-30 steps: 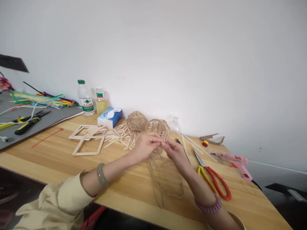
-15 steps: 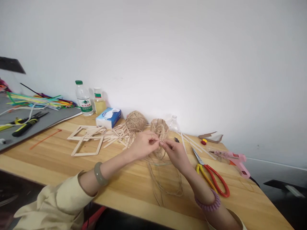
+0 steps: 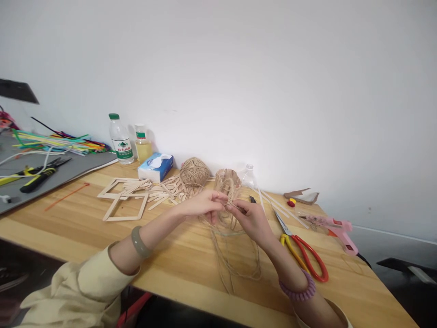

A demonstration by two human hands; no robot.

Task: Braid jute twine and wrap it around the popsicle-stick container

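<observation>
A short braid of jute twine (image 3: 231, 191) rises in a loop between my two hands. My right hand (image 3: 251, 222) pinches the braid's lower end between thumb and fingers. From the left, my left hand (image 3: 205, 205) reaches in with its index finger at the braid and the fingers somewhat parted; twine strands appear to run through them. Loose twine strands (image 3: 223, 262) trail below onto the table. Just behind my hands stands a small basket-like cup (image 3: 223, 176) of brownish material, partly hidden by the braid.
A twine ball (image 3: 194, 171), wooden sticks (image 3: 167, 191), stick frames (image 3: 125, 218) and a tissue box (image 3: 156, 167) lie left. Bottles (image 3: 121, 141) stand behind them. Scissors (image 3: 303, 248) and a pink glue gun (image 3: 341, 230) lie right. Pliers (image 3: 39, 177) rest on a grey mat.
My left hand has loosened from a close pinch beside my right fingers, its fingers now more spread and lower. The braid shows more clearly. My right hand keeps its pinch.
</observation>
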